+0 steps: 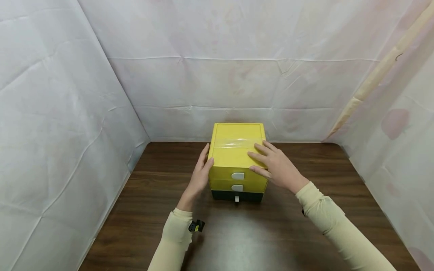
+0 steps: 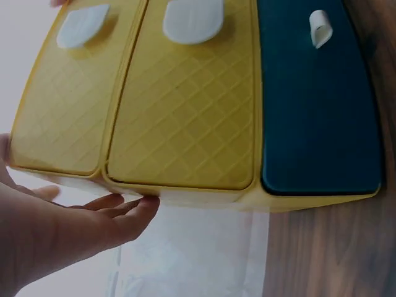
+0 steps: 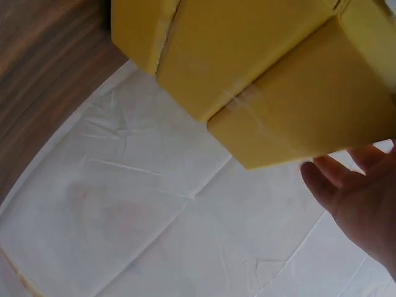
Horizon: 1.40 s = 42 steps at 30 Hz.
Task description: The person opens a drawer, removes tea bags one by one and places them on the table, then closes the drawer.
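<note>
Head view: From where I stand, the drawer box (image 1: 234, 156) sits upright on the desk (image 1: 162, 180), toward its far edge and before the pale backdrop sheet (image 1: 203, 82). The left hand (image 1: 197, 177) lies along its left side, fingers extended, not gripping. The right hand (image 1: 279, 167) has its fingers spread over the top's right edge, likewise uncurled. Clear tape (image 1: 234, 143) crosses the top. In my judgement the step is steadying or squaring the box. Good practice would be even, light pressure from both sides, low enough not to tip it, with the fingers clear of the white tabs (image 1: 238, 175).

The front faces the person, nearly square to the near side; two yellow drawers (image 1: 220, 173) sit above a dark drawer (image 1: 222, 195). The top appears longer front to back than across, though foreshortening leaves the overall long axis uncertain.

Left wrist view: All three drawer faces appear pushed in. Each runs longer across the front than in height. The left hand's fingertips meet the side wall near the front edge.

Right wrist view: The right hand's fingers are at the box's top edge; whether they press cannot be told. The side wall shows plain yellow tiers.
</note>
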Each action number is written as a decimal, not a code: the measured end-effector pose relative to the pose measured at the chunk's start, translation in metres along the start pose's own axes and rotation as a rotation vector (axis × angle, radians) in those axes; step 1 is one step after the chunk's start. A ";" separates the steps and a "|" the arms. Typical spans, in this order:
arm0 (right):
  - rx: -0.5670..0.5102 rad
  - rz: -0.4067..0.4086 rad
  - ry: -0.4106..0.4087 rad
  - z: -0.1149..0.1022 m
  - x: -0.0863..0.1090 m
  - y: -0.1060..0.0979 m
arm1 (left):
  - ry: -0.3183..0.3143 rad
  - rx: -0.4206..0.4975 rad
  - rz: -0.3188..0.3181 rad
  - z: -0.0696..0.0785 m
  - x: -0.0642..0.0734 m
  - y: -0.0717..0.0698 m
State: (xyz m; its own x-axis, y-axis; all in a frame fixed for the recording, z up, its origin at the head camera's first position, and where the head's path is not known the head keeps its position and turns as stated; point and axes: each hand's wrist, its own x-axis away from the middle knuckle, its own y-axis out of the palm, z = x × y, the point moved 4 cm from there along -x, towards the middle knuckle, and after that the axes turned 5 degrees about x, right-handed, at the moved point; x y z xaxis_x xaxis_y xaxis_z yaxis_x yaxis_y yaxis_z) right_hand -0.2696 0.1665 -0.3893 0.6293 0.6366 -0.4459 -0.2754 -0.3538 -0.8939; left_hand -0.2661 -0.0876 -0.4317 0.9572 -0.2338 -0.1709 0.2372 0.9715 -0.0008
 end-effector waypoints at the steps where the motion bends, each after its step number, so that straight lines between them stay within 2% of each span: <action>1: 0.009 0.041 -0.013 -0.003 0.001 0.000 | 0.012 0.005 -0.011 0.003 0.002 0.002; 4: 0.036 0.185 -0.047 -0.019 0.007 0.000 | 0.037 0.003 -0.019 0.014 0.006 0.006; 7: 0.090 0.355 -0.125 -0.047 0.013 0.000 | 0.056 -0.014 -0.008 0.022 0.010 0.010; 11: 0.253 0.674 -0.225 -0.084 0.025 -0.002 | 0.072 -0.062 -0.027 0.026 0.015 0.016; 13: 0.277 0.747 -0.207 -0.095 0.030 -0.002 | 0.080 -0.074 -0.040 0.027 0.015 0.019; 15: 0.271 0.729 -0.158 -0.101 0.032 0.001 | 0.092 -0.083 -0.048 0.027 0.015 0.020; 19: 0.235 0.526 -0.024 -0.103 0.033 0.018 | 0.132 -0.106 -0.064 0.029 0.016 0.022; 22: 0.248 0.464 0.028 -0.098 0.033 0.027 | 0.144 -0.111 -0.073 0.030 0.015 0.024; 29: 0.223 0.464 0.041 -0.090 0.027 0.038 | 0.104 -0.074 -0.065 0.027 0.013 0.025; 36: 0.219 0.464 0.053 -0.090 0.019 0.040 | 0.032 -0.029 0.040 0.012 0.011 0.013; 39: 0.224 0.448 0.069 -0.093 0.019 0.039 | 0.001 0.025 0.036 0.006 0.009 0.006; 42: 0.221 0.427 0.081 -0.096 0.021 0.037 | -0.034 0.094 -0.011 0.004 0.009 0.002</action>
State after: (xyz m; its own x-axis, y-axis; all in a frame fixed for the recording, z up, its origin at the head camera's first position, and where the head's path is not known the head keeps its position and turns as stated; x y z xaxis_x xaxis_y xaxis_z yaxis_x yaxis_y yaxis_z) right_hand -0.1970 0.1010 -0.4276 0.4783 0.4076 -0.7779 -0.6635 -0.4125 -0.6241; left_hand -0.2564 -0.0880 -0.4289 0.9592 -0.2469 -0.1378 0.2604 0.9613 0.0902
